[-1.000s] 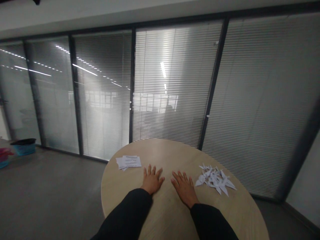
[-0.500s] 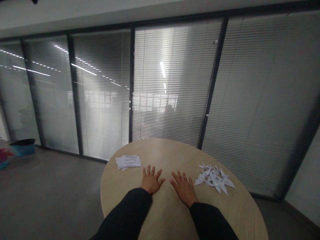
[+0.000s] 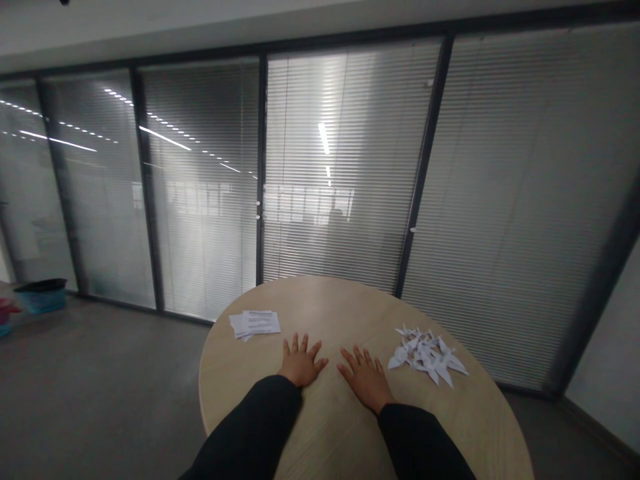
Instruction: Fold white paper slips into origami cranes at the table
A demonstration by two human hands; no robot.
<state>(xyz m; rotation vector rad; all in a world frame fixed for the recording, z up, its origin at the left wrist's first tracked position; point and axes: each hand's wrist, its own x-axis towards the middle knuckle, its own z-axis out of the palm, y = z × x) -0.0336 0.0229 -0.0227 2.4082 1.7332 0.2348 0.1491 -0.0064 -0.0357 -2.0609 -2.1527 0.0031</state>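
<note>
My left hand (image 3: 301, 363) rests palm down on the round wooden table (image 3: 330, 307), its fingers spread and holding nothing. Just beyond it, to the left, lies a small stack of white printed paper sheets (image 3: 260, 323), slightly fanned. My right hand (image 3: 367, 380) also lies flat on the tabletop with fingers apart. Nearest to that hand, on its right, is a pile of folded white paper cranes (image 3: 427, 357), with pointed tips sticking out in several directions. Neither hand touches the paper.
Behind the table runs a glass partition (image 3: 335, 167) with blinds and dark frames. Over on the grey floor (image 3: 115, 373) at the left stand a blue basin (image 3: 43, 299) with a dark rim and a red and blue item (image 3: 6, 313), cut off by the picture's edge.
The view has shifted very slightly, moving the scene a little leftward. Both hands stay flat on the table, and the sheets and paper cranes keep their places.
</note>
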